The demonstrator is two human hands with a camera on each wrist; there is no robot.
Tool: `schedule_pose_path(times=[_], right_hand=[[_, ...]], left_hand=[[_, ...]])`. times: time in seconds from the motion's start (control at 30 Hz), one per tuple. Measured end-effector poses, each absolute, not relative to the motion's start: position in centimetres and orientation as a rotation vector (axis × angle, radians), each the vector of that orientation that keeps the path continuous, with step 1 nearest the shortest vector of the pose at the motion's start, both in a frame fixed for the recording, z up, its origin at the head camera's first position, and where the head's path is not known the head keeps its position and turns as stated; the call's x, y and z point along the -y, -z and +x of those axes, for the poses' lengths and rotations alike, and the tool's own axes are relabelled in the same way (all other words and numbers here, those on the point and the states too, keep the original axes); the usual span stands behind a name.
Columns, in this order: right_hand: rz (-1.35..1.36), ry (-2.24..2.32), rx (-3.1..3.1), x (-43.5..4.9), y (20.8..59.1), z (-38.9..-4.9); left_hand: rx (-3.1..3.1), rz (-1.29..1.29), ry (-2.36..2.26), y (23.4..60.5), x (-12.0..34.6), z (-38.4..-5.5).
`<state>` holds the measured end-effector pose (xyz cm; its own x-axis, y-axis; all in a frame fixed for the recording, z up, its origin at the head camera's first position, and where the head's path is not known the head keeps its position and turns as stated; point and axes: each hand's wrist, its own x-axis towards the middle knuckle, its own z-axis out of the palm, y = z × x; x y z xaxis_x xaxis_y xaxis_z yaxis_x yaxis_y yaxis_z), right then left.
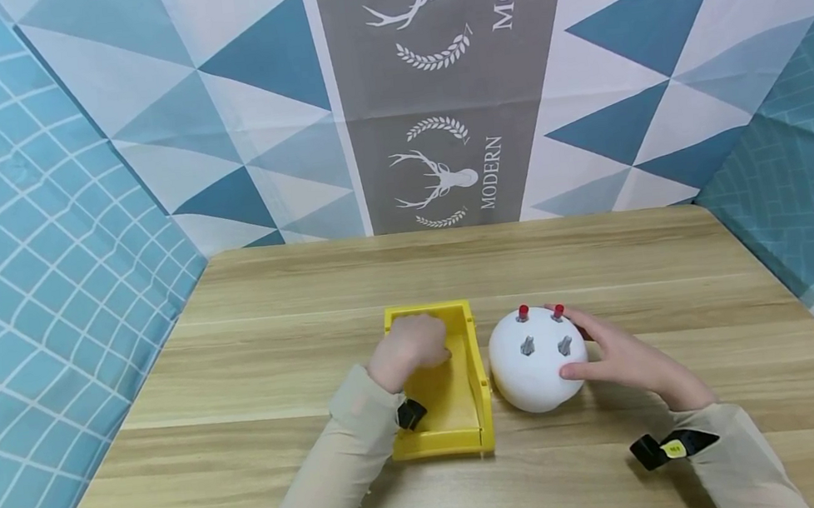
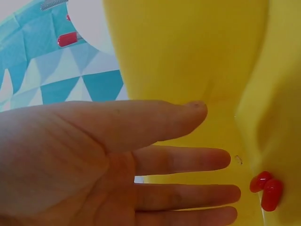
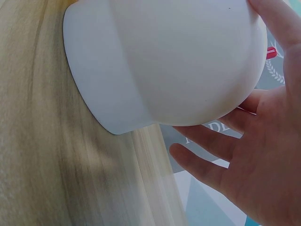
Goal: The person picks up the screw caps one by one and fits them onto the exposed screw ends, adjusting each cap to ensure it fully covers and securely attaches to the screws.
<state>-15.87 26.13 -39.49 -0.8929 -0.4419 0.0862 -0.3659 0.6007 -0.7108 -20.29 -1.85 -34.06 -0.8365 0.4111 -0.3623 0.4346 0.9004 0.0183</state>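
Wood table (image 1: pixel 276 361) | 2 red pieces (image 2: pixel 271 194) in yellow bin (image 1: pixel 457 403): left-wrist view only

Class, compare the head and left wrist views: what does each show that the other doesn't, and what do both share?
Only head: the right hand touching the white dome, and the wooden tabletop.
Only left wrist: two small red pieces inside the yellow bin.
Both: the left hand, yellow bin, white dome and patterned backdrop.
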Motion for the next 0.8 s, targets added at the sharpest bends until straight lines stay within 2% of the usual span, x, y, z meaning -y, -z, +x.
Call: schedule_pose_path(times=[0.8], right_hand=[[-0.687, 1.171, -2.725, -26.2, 39.5, -15.9]], left_hand=[[-2.662, 0.572, 0.086, 35.2, 2.1, -20.5]])
